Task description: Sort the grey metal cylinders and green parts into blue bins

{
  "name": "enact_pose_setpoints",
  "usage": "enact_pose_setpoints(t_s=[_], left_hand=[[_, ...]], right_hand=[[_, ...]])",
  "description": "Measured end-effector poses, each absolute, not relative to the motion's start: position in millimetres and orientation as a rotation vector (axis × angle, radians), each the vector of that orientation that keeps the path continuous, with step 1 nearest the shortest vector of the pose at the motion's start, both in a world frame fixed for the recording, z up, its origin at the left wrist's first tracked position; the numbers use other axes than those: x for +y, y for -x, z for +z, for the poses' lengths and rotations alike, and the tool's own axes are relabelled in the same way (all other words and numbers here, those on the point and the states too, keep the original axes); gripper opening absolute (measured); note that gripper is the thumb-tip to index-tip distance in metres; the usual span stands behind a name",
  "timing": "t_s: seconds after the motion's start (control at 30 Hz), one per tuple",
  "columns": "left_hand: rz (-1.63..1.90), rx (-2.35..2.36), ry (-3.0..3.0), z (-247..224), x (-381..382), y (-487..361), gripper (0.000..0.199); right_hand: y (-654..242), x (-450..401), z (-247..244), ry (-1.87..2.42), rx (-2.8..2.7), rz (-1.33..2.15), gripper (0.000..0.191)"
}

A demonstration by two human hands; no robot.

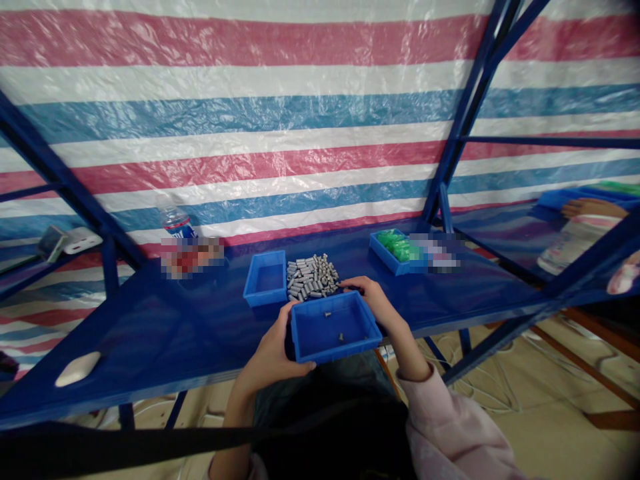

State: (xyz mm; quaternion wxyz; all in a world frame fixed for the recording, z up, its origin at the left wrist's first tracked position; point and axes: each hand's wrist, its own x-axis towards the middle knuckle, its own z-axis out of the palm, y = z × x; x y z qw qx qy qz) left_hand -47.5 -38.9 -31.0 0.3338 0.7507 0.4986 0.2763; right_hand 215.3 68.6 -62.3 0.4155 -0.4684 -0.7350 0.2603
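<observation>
A shallow blue plastic bin (335,353) is in my hands at the table's front edge, tilted toward me. Two small metal screws (328,314) lie inside it. My left hand (274,350) grips its left side, thumb along the near wall. Around its right far corner curls my right hand (373,298), fingertips close to the metal pile; its thumb is hidden. Just beyond the bin is a heap of grey metal cylinders (305,277), with small screws (327,272) at its right. Left of the heap stands a second blue bin (266,277) with nothing visible inside.
A blue bin (395,267) of green packets (393,244) stands at the right back. A plastic bottle (179,223) is at the left back, a white mouse-shaped object (78,369) at the front left. Blue frame posts flank the table (200,340). Another person's arm (575,237) reaches in at far right.
</observation>
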Motion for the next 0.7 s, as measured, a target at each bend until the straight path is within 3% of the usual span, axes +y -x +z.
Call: enact_pose_setpoints(t_s=[0.5, 0.7], left_hand=[[0.705, 1.317, -1.962, -30.1, -40.4, 47.3, 0.102], [0.706, 1.318, -1.972, -30.1, -39.7, 47.1, 0.103]], right_hand=[[-212.9, 65.4, -49.6, 1.230, -1.480, 0.552, 0.020], [-211.8, 56.9, -38.0, 0.956, -1.279, 0.972, 0.021]])
